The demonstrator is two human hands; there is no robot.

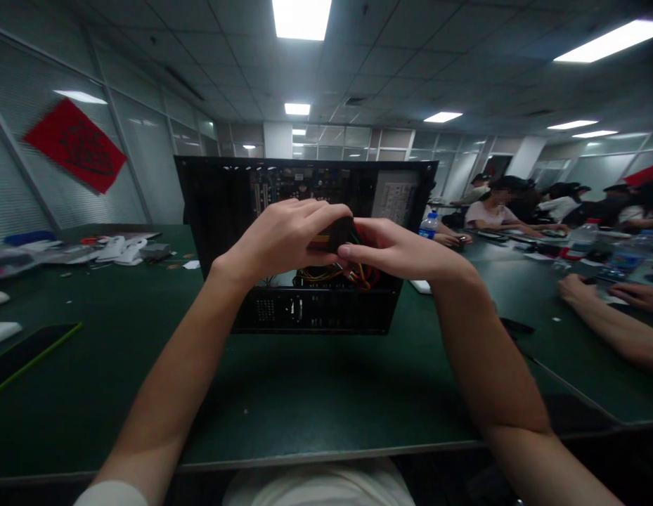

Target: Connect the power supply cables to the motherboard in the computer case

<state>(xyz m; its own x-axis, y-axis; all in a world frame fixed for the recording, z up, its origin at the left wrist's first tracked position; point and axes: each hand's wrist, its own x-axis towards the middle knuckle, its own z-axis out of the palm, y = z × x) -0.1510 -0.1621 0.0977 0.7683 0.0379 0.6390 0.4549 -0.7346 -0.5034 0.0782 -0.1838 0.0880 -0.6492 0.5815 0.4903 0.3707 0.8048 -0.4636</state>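
Observation:
In front of me on the table stands a black computer case (315,309), its open side facing me. Inside it I see a circuit board and, at the upper right, a labelled metal box (393,197). My left hand (284,235) curls over a dark bundle of cables (329,237) with yellow strands, at the middle of the opening. From the right, my right hand (397,246) closes its thumb and fingers on the same bundle. Red, yellow and black wires (362,277) hang below both hands. The exact part between the fingertips is hidden.
White cables and bags (120,249) lie at the left, with a black, green-edged pad (31,358) nearer. A blue-capped bottle (428,225) stands behind the case's right side. Another person's forearms (616,330) rest on the table at right; more people sit beyond.

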